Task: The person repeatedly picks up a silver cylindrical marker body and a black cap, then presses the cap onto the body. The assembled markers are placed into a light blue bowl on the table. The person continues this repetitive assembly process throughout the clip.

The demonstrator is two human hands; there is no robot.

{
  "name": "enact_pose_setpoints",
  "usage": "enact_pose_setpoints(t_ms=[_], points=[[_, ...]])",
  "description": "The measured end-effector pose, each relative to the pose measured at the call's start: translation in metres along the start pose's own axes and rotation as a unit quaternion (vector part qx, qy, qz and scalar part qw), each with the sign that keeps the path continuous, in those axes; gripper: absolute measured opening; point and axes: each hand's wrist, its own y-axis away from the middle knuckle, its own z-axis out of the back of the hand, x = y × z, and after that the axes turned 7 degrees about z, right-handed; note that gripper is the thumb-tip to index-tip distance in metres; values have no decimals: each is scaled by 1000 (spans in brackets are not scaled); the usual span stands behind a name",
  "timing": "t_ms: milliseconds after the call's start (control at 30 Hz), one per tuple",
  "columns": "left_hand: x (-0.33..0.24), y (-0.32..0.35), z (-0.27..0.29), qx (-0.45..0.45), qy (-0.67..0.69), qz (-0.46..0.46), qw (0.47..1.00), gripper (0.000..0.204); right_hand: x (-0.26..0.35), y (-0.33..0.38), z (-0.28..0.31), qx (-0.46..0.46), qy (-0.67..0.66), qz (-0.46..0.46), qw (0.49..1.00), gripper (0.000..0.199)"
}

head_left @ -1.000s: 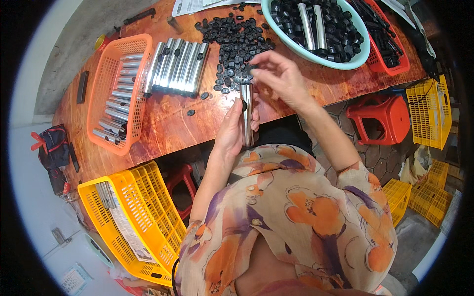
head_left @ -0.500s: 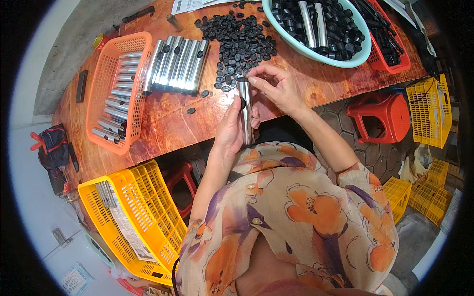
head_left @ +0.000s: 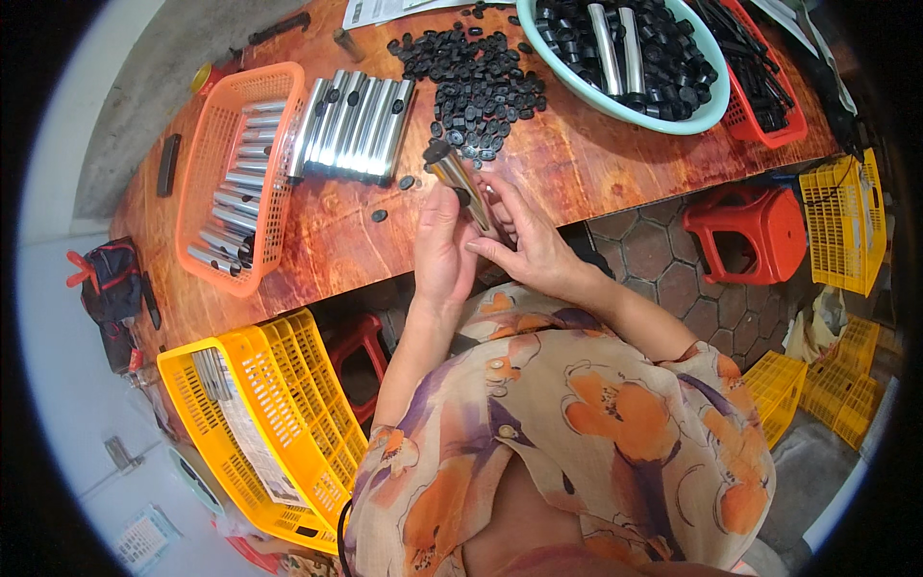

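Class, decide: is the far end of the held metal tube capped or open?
Capped: a black cap covers the far end of the metal tube, beyond the left hand.

Free passage over bare tabletop [head_left: 601, 163] between right hand [head_left: 529, 242] and pale-blue basin [head_left: 673, 126], loose black plugs [head_left: 486, 91] in the way leftward.

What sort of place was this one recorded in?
Probably a small hand-assembly workshop: a wooden table holds a heap of small black pieces, a row of shiny metal tubes and a light-blue basin full of black parts.
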Motion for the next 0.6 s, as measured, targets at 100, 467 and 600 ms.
enact_pose_setpoints(t_ms=[100,467,600], points=[[-5,-2,0,-57,-51,-38,996,47,0,4,4,-30,86,100,991,60],[-82,22,-36,155,-532,-47,831,73,23,22,35,30,367,408,835,50],[-81,38,-43,200,-564,-163,785,88,47,31,35,70,275,340,897,45]])
